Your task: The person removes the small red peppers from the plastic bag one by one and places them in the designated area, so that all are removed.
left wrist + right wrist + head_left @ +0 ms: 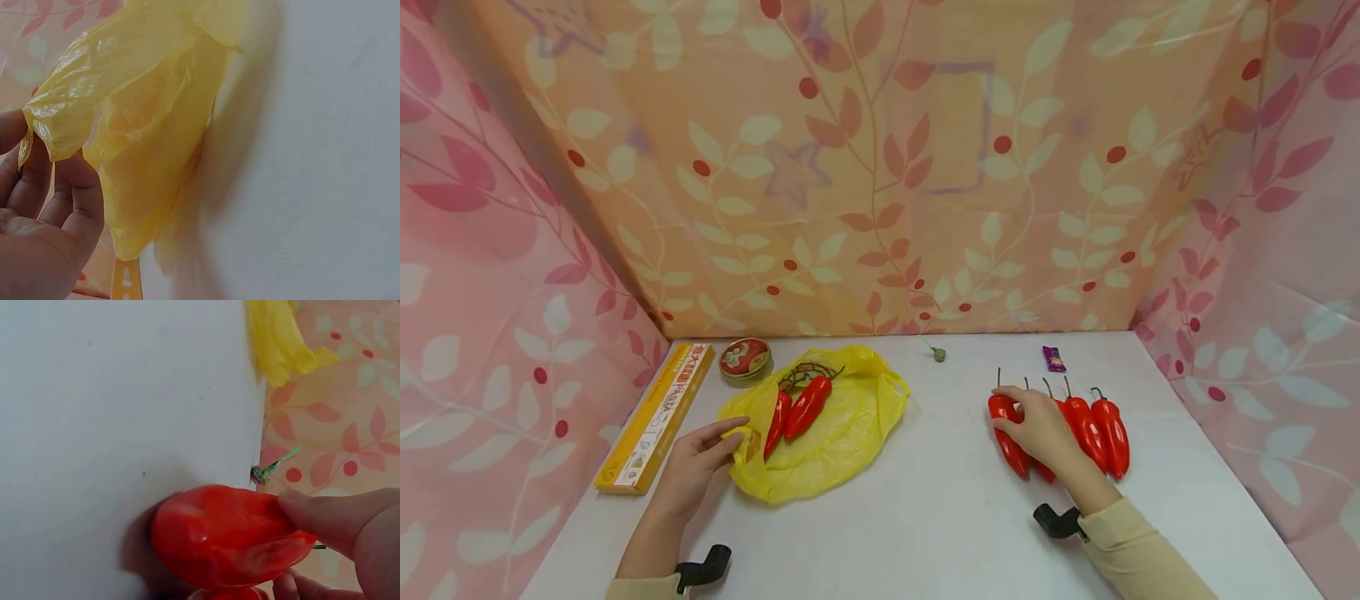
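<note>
A yellow plastic bag point(850, 442) lies spread on the left of the table, its mouth wide. Two red chili peppers point(808, 408) rest in it with their stems toward the back. My left hand point(691, 467) pinches the bag's left edge between thumb and fingers; in the left wrist view the thin film point(69, 125) is pulled up there. On the right, my right hand point(1037, 425) grips the leftmost red chili pepper point(1013, 450) of a row, thumb on one side. Several more red chili peppers point(1111, 437) lie beside it, partly hidden by that hand.
Left of the bag lie a yellow pasta box point(658, 421) and a round red tin point(746, 360). A green-wrapped lollipop point(938, 354) sits toward the back middle, a small purple packet point(1054, 359) behind the peppers. Floral cloth walls point(880, 208) enclose the white table point(925, 517).
</note>
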Available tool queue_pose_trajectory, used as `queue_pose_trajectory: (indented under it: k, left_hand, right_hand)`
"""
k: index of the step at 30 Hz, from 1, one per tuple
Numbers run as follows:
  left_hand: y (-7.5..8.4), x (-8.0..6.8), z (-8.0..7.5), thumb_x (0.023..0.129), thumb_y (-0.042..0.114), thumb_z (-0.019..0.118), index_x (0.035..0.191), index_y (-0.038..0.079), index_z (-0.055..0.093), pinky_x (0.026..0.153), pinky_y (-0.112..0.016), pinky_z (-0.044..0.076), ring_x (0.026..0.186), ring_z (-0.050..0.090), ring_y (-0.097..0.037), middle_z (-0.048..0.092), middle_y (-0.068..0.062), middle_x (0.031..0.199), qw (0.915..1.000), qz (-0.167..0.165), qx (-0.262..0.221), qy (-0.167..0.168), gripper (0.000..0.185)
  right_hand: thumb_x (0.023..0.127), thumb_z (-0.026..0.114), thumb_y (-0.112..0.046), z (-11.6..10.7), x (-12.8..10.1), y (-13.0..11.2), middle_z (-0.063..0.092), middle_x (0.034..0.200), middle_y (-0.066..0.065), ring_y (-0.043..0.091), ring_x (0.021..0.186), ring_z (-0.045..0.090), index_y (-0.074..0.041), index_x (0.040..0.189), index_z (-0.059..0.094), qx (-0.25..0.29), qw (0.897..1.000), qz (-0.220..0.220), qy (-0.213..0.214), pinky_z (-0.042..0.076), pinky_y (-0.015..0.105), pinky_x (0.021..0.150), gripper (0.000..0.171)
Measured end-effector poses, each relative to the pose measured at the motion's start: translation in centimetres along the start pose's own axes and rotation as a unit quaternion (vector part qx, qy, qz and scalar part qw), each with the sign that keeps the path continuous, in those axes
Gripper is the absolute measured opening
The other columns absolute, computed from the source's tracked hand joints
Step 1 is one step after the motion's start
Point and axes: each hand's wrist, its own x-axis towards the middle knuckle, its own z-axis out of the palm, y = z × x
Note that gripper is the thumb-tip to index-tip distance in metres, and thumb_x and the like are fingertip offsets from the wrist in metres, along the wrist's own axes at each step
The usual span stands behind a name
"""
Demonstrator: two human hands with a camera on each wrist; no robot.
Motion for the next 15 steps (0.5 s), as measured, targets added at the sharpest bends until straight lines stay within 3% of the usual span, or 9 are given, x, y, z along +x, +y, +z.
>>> queue_pose_trajectory:
  k: [5,15]
  left_hand:
    - [-0.01,0.06,0.07,0.101,0.028,0.064,0.141,0.006,0.058,0.089,-0.021,0.055,0.105,0.06,-0.01,0.053,-0.011,0.143,1.0,-0.003,0.001,0.003,0.046]
    - [-0.11,-0.03,-0.14,0.1,0.031,0.064,0.141,0.008,0.058,0.089,-0.02,0.055,0.106,0.059,-0.01,0.052,-0.009,0.144,0.9999,-0.008,0.007,0.005,0.048]
  right_hand:
    - [0.089,0.078,-0.025,0.12,0.04,0.4,0.061,0.131,0.021,0.04,0.115,0.058,-0.015,0.139,0.06,-0.022,1.0,-0.005,0.002,0.057,0.058,0.085,0.053]
    - [0.086,0.08,-0.025,0.53,0.43,0.88,0.057,0.133,0.025,0.047,0.12,0.052,-0.012,0.134,0.064,-0.063,0.998,-0.016,0.002,0.056,0.063,0.085,0.053]
